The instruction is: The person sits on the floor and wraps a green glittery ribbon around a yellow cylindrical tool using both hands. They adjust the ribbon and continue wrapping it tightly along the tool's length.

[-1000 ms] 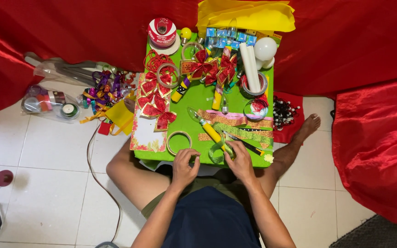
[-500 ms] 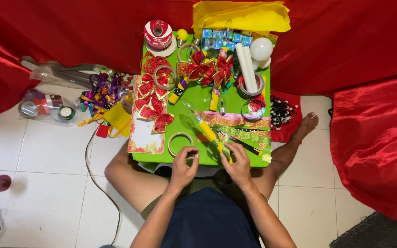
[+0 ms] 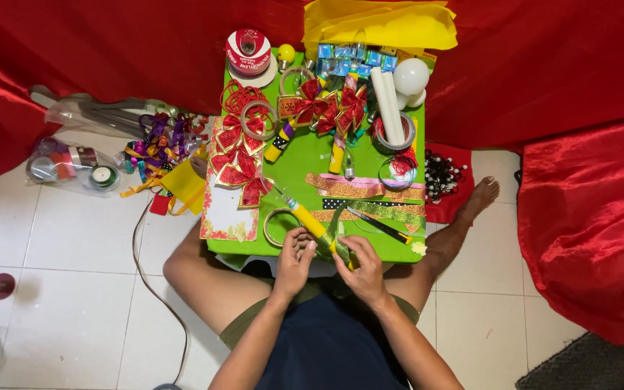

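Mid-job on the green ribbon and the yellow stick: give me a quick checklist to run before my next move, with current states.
1. Both hands on the work: left hand and right hand meet at the yellow stick: ok.
2. Green ribbon lies against the stick: ok.
3. Ribbon wound tight: cannot tell.
4. Craft knife lies clear of the fingers: ok.
5. Green table has bare working space: not ok, crowded.

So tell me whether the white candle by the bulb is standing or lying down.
Lying down: the white candle rests lengthwise across a tape ring, beside the white bulb.
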